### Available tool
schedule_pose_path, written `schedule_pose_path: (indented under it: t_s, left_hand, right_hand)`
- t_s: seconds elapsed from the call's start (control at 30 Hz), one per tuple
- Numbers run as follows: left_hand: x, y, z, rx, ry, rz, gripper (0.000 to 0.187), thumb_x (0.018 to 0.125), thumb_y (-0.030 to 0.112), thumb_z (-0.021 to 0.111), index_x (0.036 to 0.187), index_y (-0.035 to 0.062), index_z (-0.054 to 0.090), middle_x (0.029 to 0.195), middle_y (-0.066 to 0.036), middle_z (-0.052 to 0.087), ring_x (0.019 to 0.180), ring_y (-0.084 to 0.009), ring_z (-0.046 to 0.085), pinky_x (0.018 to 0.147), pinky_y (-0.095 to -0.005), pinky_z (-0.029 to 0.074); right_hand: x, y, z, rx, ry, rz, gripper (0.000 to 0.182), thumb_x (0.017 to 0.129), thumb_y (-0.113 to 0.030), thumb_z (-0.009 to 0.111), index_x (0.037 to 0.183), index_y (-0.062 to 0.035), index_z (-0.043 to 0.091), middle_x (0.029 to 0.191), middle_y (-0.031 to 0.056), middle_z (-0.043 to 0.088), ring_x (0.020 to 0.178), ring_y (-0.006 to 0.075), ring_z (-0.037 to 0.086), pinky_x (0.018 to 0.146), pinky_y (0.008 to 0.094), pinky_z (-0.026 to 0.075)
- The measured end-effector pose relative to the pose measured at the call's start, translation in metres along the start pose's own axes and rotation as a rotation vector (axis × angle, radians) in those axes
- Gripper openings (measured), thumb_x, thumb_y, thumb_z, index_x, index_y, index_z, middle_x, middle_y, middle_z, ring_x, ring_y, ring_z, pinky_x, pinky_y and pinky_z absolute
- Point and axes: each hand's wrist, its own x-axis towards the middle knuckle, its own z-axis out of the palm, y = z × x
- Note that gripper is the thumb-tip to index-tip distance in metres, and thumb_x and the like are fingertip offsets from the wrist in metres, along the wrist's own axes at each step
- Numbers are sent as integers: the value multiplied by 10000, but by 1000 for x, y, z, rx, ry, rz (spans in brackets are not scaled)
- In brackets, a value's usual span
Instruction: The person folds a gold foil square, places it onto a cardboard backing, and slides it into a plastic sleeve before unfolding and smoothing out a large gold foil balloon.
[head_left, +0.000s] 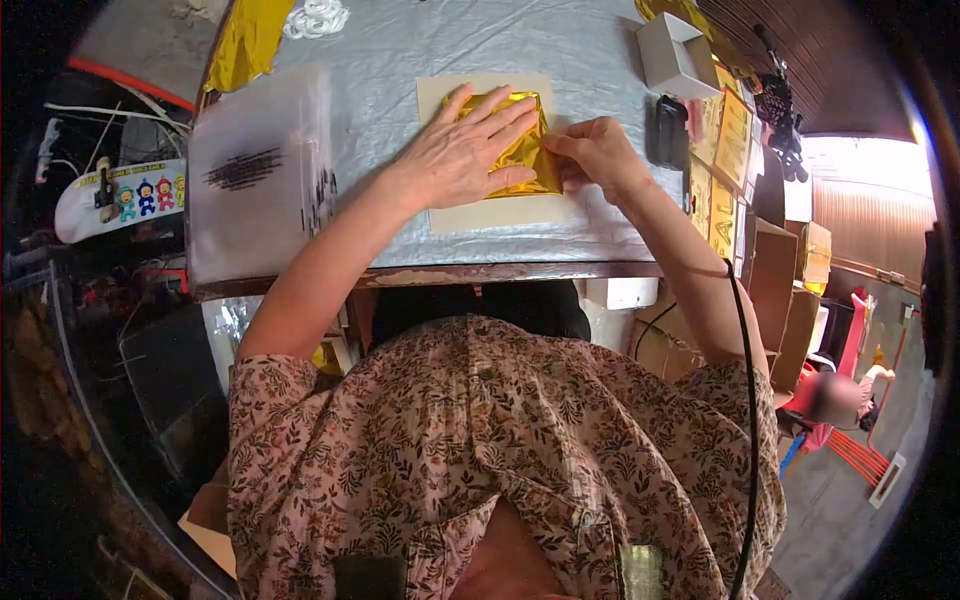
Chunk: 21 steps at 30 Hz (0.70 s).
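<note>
A shiny gold foil sheet (548, 178) lies on a larger beige board (470, 217) on the table. My left hand (465, 155) rests flat across the foil, fingers spread and pointing away from me, covering much of it. At the foil's right edge, my right hand (598, 158) has its thumb and fingers closed in a pinch on the edge. The tips of those fingers are partly hidden.
Left of the board sits a stack of clear plastic sleeves (250, 190). A white open box (680, 60) and a black case (668, 132) stand at the right, near gold-printed packets (733, 140). White crumpled material (316, 18) lies at the back. A person (825, 395) is at far right.
</note>
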Motion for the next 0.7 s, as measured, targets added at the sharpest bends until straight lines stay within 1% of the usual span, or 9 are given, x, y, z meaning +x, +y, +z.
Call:
schedule_pose_path:
  t_s: [0.1,0.17,0.2,0.27,0.3,0.33,0.43,0.5,0.7]
  left_hand:
    - [0,-1,2,-24,23,5,791,1017,644,435,1582,94,370,1634,-69,375,1547,-270,254,1279,-527,134]
    - [0,-1,4,-21,23,2,795,1017,645,435,1579,86,374,1633,-68,377,1546,-270,256,1278,-524,137]
    - [0,-1,4,-17,27,3,799,1016,646,435,1575,79,378,1632,-68,380,1544,-271,259,1277,-522,140]
    - [-1,0,2,-18,15,-6,807,1013,651,436,1569,69,384,1629,-80,382,1541,-275,267,1275,-519,143]
    - [0,0,2,-18,8,-8,816,1010,656,438,1563,58,391,1626,-92,385,1537,-279,275,1274,-516,146]
    - [0,-1,2,-17,7,-9,816,1010,656,438,1563,58,391,1626,-92,385,1537,-279,275,1274,-516,146]
    - [0,0,3,-11,7,-20,842,1002,673,437,1547,33,397,1615,-134,389,1530,-287,291,1273,-516,148]
    - [1,1,1,-43,36,-32,842,991,667,472,1532,25,406,1600,-165,399,1520,-292,311,1274,-518,151]
    - [1,1,-3,-134,23,-56,892,951,672,544,1544,30,368,1625,-158,352,1516,-294,314,1275,-522,172]
  right_hand:
    - [-3,-3,-9,-121,-80,9,255,936,-224,733,935,29,761,713,86,724,557,166,670,539,309,553]
    - [-5,6,-10,-721,107,-407,258,941,-188,700,1039,48,735,890,137,761,694,259,728,644,367,578]
    - [-11,10,-5,-720,100,-408,258,941,-188,700,1039,48,735,890,137,761,694,259,728,644,367,578]
    - [-23,16,6,-805,402,-970,314,964,-169,644,1192,44,679,1191,172,720,981,357,720,844,422,559]
    - [-22,18,5,-836,270,-996,470,1009,-188,582,1433,5,519,1502,186,522,1337,387,540,1098,479,424]
    - [-21,21,9,-834,269,-997,470,1009,-188,582,1433,5,519,1502,186,522,1337,387,540,1098,479,424]
    - [-12,33,21,-926,121,-902,678,1053,-230,522,1620,-34,205,1660,178,274,1548,358,243,1261,530,129]
    - [-8,35,20,-920,115,-906,669,1058,-250,514,1618,-31,217,1659,178,280,1548,356,244,1261,527,136]
    - [0,37,19,-954,132,-892,669,1068,-321,495,1611,-25,241,1670,167,270,1554,333,241,1262,521,152]
